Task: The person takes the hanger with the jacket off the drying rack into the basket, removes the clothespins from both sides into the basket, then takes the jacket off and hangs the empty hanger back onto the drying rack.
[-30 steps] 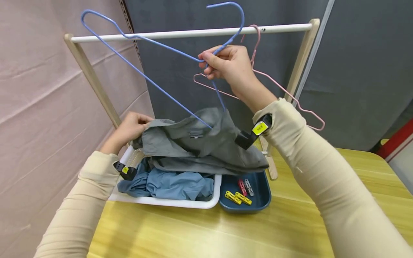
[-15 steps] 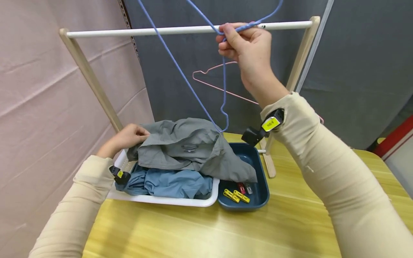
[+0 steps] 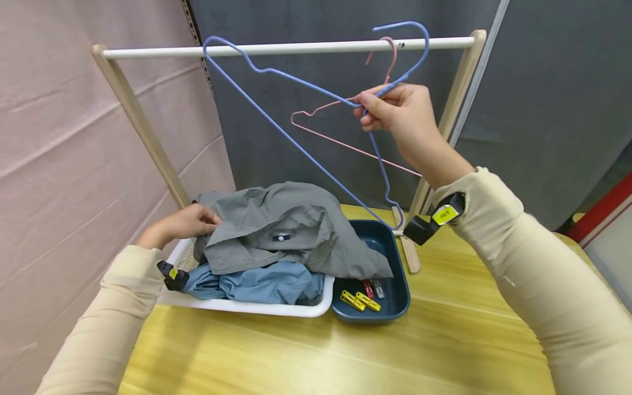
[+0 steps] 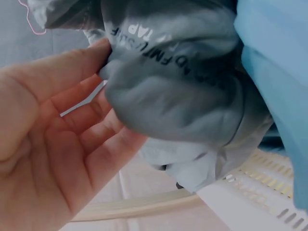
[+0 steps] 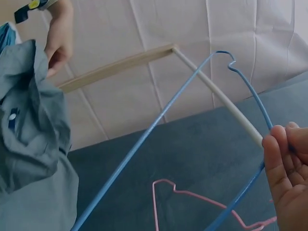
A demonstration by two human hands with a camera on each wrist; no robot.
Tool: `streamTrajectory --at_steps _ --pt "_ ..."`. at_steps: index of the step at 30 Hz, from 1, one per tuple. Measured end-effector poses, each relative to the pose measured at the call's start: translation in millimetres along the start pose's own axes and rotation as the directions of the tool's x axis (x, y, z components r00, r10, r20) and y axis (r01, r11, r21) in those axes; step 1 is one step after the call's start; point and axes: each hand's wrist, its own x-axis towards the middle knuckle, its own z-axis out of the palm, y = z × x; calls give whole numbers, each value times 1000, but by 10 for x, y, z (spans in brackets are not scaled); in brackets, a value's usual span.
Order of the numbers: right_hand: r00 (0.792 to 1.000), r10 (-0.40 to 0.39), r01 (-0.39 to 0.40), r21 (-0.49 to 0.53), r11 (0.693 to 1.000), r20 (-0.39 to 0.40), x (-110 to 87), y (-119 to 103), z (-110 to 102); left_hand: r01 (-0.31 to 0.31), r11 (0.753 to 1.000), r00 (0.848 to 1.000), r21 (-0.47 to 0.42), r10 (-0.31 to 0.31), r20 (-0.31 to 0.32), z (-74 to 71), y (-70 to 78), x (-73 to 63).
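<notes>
My right hand (image 3: 407, 118) pinches a blue wire hanger (image 3: 296, 145) just below its hook. The hanger is tilted, one shoulder up by the rail and the other down near the blue bin, apart from the shirt in the head view. My left hand (image 3: 190, 224) pinches the edge of a grey shirt (image 3: 291, 197), thumb over the cloth. The shirt lies crumpled with its neck opening and dark label facing up. In the left wrist view, the left thumb and fingers hold the bunched grey cloth (image 4: 168, 106), which bears printed letters.
Under the shirt, a white basket (image 3: 296, 311) holds blue cloth (image 3: 271, 282). Beside it, a dark blue bin (image 3: 402, 307) holds yellow (image 3: 367, 302), red and grey clothespins, partly covered by the shirt. A pink hanger (image 3: 321, 130) hangs from the white rail (image 3: 296, 49) of a wooden-legged rack.
The blue hanger's lower corner has come out of the shirt; the hanger rose, then came down farther right. The shirt has sunk onto the basket and bin. My left hand moved slightly down and left.
</notes>
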Motion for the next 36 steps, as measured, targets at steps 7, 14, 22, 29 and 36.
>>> streamTrajectory --at_steps 7,14,22,29,36 --pt "994 94 -82 -173 981 62 -67 95 -153 22 999 1000 -49 -22 6 -31 -75 -54" --pt "991 107 -73 -358 931 75 -57 120 -230 52 997 980 -54 -62 -190 -162 -56 -102" --pt "992 103 -58 -460 886 73 112 40 -170 141 990 856 -3 -123 -502 -461 3 -153" --pt "980 145 -34 -598 801 137 284 -45 -107 268 964 668 -5 -189 -719 -684 14 -158" --pt "968 190 -39 -650 759 164 420 -110 -68 329 931 521 -159 -319 -792 -872 54 -94"
